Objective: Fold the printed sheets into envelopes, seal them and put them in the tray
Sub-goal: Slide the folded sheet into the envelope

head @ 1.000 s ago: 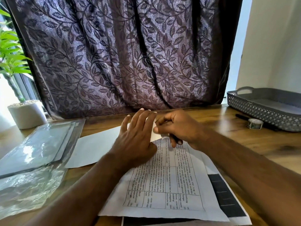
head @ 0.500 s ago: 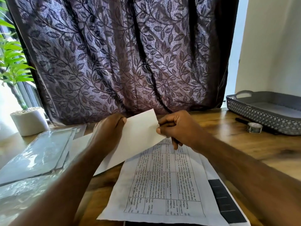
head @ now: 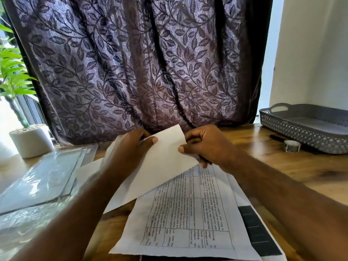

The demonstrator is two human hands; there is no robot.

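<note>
A white envelope (head: 160, 166) is lifted off the wooden table, tilted, its far end up. My left hand (head: 131, 147) grips its left side, thumb on the front. My right hand (head: 203, 146) pinches its upper right corner. Under them a printed sheet (head: 188, 213) with a table of text lies flat on other papers. The grey perforated tray (head: 301, 132) stands at the far right of the table.
Clear plastic sleeves (head: 41, 179) lie at the left. A white plant pot (head: 31, 140) stands at the far left. A tape roll (head: 291, 146) and a black pen (head: 278, 138) lie in front of the tray. A dark leaf-patterned curtain (head: 141, 63) hangs behind the table.
The envelope lay on the table under my flat left hand. Both hands have since taken hold of it and raised it off the table.
</note>
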